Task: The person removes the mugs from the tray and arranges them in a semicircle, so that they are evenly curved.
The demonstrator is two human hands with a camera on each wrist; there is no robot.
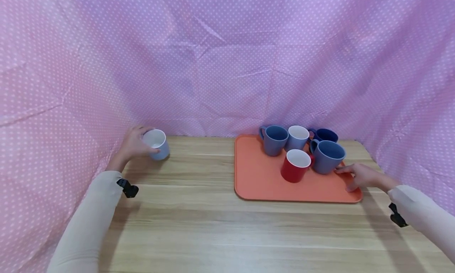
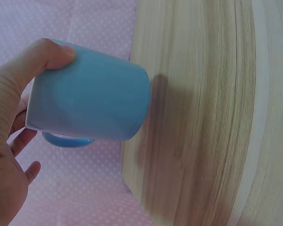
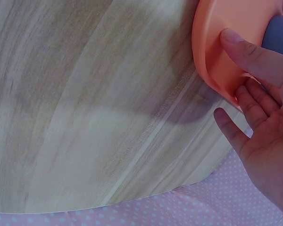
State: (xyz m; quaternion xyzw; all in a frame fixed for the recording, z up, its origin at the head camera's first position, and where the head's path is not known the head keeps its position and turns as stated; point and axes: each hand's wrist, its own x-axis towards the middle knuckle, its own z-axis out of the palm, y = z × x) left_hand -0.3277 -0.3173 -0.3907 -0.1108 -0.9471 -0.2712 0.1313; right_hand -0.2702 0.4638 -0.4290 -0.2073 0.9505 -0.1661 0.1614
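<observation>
My left hand point(image 1: 136, 142) grips a light blue mug point(image 1: 161, 148) with a white inside, at the table's back left. In the left wrist view the thumb presses the side of this mug point(image 2: 92, 96), the other fingers are partly hidden behind its rim, and its handle points away from the thumb. The base is close over the table. At the right end of an orange tray point(image 1: 263, 186), my right hand point(image 1: 360, 175) rests with spread fingers. The right wrist view has its thumb over the tray point(image 3: 212, 56) and its other fingers at the outer rim.
On the tray stand a red mug point(image 1: 293, 170), two grey-blue mugs point(image 1: 273, 142) point(image 1: 324, 162), a light blue mug point(image 1: 295, 142) and a dark blue mug point(image 1: 327, 135). A pink dotted cloth point(image 1: 227, 87) hangs behind and beside the wooden table point(image 1: 199, 225).
</observation>
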